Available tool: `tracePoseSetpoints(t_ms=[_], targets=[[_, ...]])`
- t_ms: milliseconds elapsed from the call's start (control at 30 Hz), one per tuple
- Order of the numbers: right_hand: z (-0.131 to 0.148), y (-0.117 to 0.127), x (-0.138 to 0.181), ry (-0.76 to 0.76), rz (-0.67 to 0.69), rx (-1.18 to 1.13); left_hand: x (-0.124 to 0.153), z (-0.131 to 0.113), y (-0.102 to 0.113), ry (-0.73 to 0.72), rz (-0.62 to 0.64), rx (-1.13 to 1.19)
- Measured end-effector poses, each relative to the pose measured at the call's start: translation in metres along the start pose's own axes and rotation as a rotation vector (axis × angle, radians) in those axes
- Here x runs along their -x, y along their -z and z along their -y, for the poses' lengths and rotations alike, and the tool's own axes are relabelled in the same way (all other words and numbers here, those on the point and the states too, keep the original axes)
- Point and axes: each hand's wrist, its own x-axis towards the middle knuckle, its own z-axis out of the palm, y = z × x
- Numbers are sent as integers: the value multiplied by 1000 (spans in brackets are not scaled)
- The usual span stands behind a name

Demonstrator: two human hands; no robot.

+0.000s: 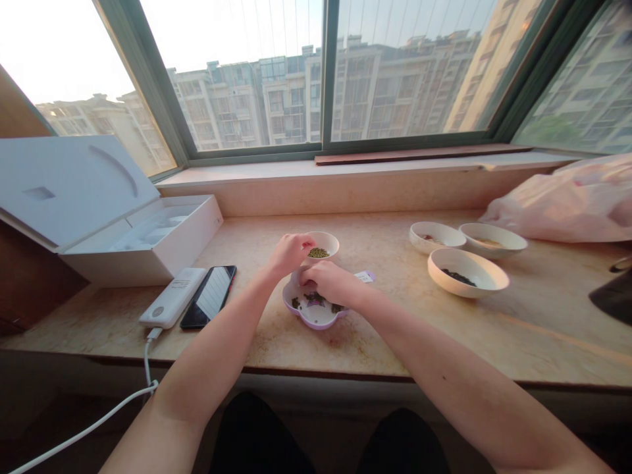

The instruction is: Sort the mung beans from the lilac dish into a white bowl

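Inspection at the purple dish [316, 317] on the stone sill [543, 329].
My left hand [291, 255] lies curled on the rim of a white bowl [328, 241] of green beans [318, 253], just behind the dish; I cannot tell whether it grips. My right hand [330, 283] is bent over the dish, fingers [307, 282] closed downward; any pinched item is hidden. The dish holds dark bits [314, 298]. Just right of it, a tag [364, 277] carries print too small to read. Left of it lie a power bank [172, 297], its print also unreadable, and a phone [208, 297], with an open white box [143, 243] beyond. Right of it stand three white bowls [467, 273], and farther right a pink plastic bag [567, 204].
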Motion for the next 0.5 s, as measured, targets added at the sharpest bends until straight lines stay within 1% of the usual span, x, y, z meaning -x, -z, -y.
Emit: tracePoseSetpoints(t_ms=[67, 100, 233, 300, 433, 500], targets=[[1, 1, -1, 61, 78, 70, 0, 1, 0, -8, 8, -6], [1, 1, -1, 86, 95, 89, 0, 1, -1, -15, 12, -8], [1, -1, -1, 158, 35, 89, 0, 2, 0, -38, 7, -18], [2, -2, -1, 184, 37, 138, 0, 2, 0, -39, -6, -10], [6, -1, -1, 141, 129, 242, -1, 1, 0, -21, -47, 7], [8, 2, -1, 99, 164, 223, -1, 1, 1, -10, -69, 3]])
